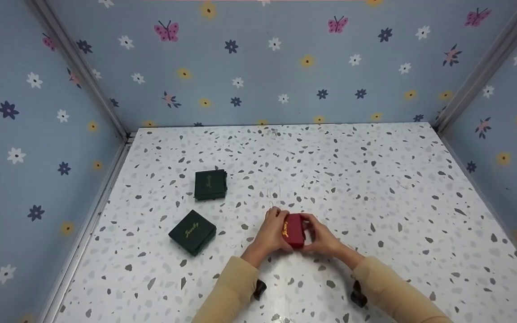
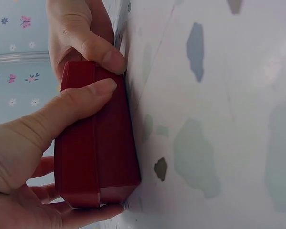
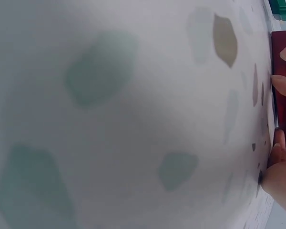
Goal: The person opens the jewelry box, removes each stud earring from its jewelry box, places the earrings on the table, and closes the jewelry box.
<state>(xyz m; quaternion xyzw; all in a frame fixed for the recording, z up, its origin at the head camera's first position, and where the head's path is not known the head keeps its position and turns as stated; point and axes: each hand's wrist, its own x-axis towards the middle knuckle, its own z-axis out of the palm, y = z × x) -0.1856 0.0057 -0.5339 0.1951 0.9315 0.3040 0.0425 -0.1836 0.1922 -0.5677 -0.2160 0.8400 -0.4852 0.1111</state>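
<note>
A small red jewelry box (image 1: 296, 232) with gold lettering on its lid rests on the speckled table in the head view. My left hand (image 1: 270, 231) grips it from the left. In the left wrist view, the thumb lies over the front of the red box (image 2: 78, 162), across the seam between lid and base, with fingers curled round the far side. From the right, my right hand (image 1: 323, 238) holds the box between thumb and fingers at its edge. Only part of the box (image 3: 280, 45) and the right hand (image 3: 283, 183) shows in the right wrist view.
Two dark green jewelry boxes lie to the left: one farther back (image 1: 209, 185), the other nearer and turned at an angle (image 1: 191, 231). Flower-patterned walls (image 1: 267, 67) enclose the white speckled table (image 1: 375, 179) at the back and both sides.
</note>
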